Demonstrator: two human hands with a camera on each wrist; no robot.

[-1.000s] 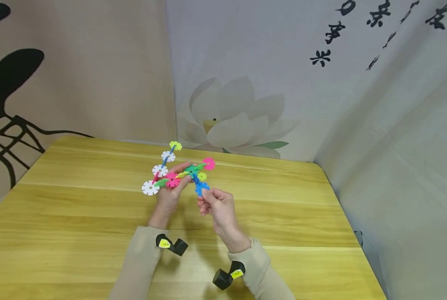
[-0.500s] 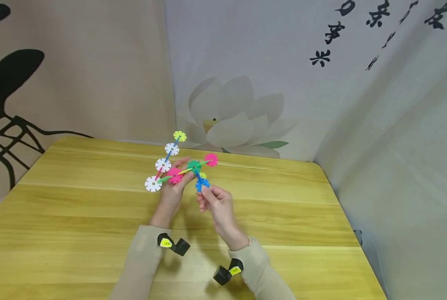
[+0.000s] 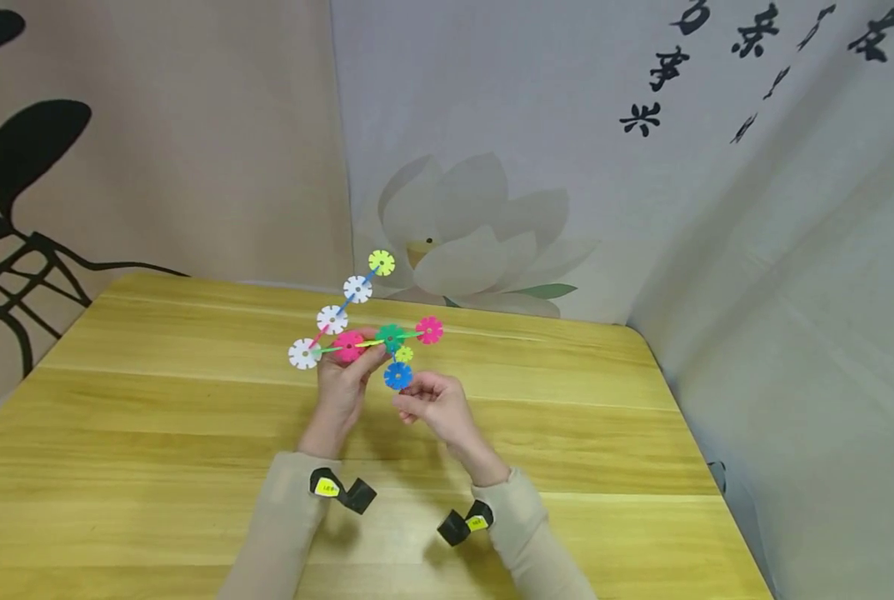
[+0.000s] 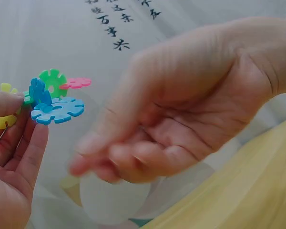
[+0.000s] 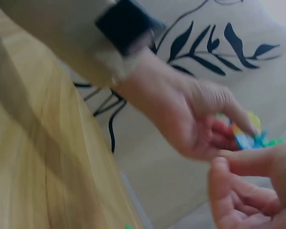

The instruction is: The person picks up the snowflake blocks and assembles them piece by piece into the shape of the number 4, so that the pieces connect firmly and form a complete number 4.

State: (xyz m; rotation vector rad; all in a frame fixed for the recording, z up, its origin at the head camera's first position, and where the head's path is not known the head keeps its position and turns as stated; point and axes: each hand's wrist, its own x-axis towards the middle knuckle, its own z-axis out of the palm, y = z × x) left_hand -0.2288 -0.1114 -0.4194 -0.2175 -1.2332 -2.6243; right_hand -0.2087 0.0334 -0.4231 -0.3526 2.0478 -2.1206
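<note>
An assembly of slotted plastic snowflake discs (image 3: 349,346) is raised over the table in the head view. My left hand (image 3: 342,392) grips it near the pink and green discs, thumb in front and fingers behind. White discs and a yellow disc (image 3: 382,262) rise at its far left; a pink disc (image 3: 429,330) sticks out right. The blue disc (image 3: 397,376) points down toward me. Close by it is my right hand (image 3: 442,408), fingers loosely curled. In the left wrist view that hand (image 4: 157,114) is blurred, apart from the blue disc (image 4: 58,110), with nothing visible in it.
Below the hands lies a wood-grain table (image 3: 604,433). Printed fabric (image 3: 491,100) hangs behind and to the right. Black wrist cameras (image 3: 360,495) stick out from both sleeves. A tiny green bit (image 5: 128,227) shows low in the right wrist view.
My right hand has let go of the blue disc and drawn slightly away. The assembly has turned, its yellow end shifting up and right; the blue disc now faces the head camera.
</note>
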